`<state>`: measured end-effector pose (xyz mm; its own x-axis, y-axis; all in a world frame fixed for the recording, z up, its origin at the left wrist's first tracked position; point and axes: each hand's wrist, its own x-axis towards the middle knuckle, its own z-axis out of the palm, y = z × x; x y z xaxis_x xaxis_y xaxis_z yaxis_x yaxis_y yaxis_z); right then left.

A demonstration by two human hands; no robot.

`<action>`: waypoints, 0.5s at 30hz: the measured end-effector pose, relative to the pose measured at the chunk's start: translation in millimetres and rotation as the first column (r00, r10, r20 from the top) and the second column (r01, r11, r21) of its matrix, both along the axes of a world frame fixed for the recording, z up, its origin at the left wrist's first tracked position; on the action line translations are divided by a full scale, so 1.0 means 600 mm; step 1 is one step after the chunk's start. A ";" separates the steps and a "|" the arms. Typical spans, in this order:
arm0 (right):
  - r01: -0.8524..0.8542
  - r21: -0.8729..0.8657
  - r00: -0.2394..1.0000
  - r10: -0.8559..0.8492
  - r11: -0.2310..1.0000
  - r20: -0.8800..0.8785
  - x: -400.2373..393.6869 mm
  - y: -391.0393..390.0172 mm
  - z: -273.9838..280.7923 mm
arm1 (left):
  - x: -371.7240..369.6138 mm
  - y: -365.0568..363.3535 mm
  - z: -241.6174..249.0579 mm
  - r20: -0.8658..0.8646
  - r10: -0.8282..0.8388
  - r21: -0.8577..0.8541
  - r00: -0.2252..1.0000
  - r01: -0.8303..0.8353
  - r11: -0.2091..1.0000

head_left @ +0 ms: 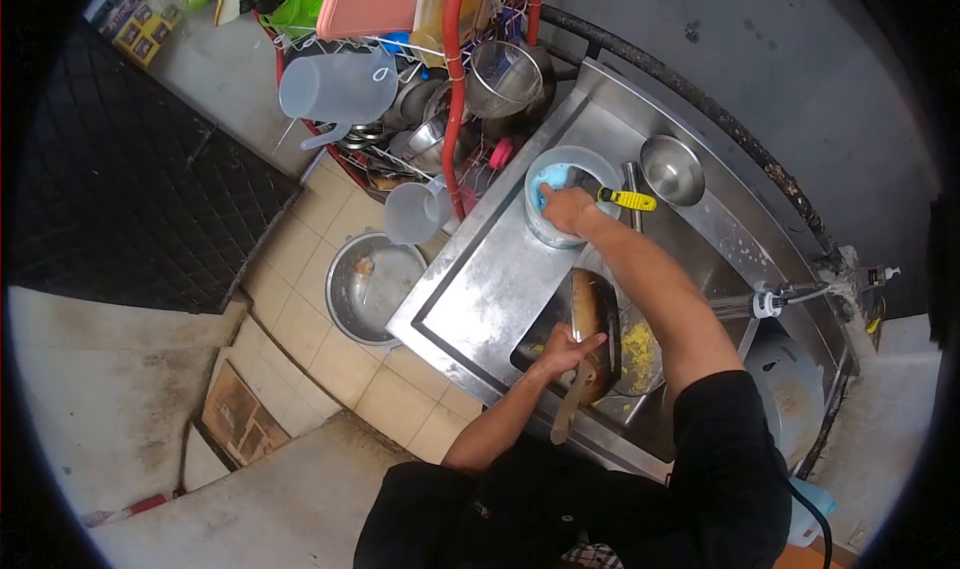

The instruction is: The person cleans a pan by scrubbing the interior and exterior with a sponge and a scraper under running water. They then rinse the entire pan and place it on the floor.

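Observation:
My left hand (568, 352) grips a frying pan (588, 309) near the base of its handle (569, 409). The pan is tipped on its side over the sink, its handle pointing toward my body. My right hand (570, 209) reaches into a translucent round tub (548, 231) on the steel counter. Its fingers are bent down at a soft-looking blue thing (551, 179) in the tub; what they hold is partly hidden. A tool with a yellow and black handle (627, 199) leans out over the tub's rim. Yellow food scraps (638, 349) lie in the sink beside the pan.
A steel bowl (672, 170) stands behind the sink, near a tap (768, 304). To the left, a red-framed rack (453, 89) holds pots and plastic jugs. A large metal basin (372, 284) sits on the tiled floor. The steel drainboard (480, 309) lies left of the sink.

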<state>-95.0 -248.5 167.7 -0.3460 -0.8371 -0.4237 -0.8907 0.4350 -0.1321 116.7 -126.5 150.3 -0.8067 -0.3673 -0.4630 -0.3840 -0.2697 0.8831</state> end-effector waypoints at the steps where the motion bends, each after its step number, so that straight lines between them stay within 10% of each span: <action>1: 0.005 -0.003 1.000 -0.005 1.000 0.005 -0.002 0.004 -0.002 | 0.003 0.003 -0.011 0.005 -0.005 -0.003 1.000 0.005 1.000; 4: -0.403 0.044 0.900 0.405 0.914 -0.160 -0.027 0.026 0.013 | 0.008 0.017 -0.078 -0.201 0.069 0.160 0.977 -0.036 0.986; 8: -0.133 -0.713 0.971 0.235 0.689 0.046 -0.059 0.068 0.019 | 0.024 0.017 -0.090 -0.196 0.123 0.380 0.973 -0.041 0.924; 15: 0.570 -0.742 0.787 0.025 0.352 0.616 0.009 0.135 0.031 | 0.048 0.005 -0.072 -0.177 0.119 0.666 0.977 0.030 0.746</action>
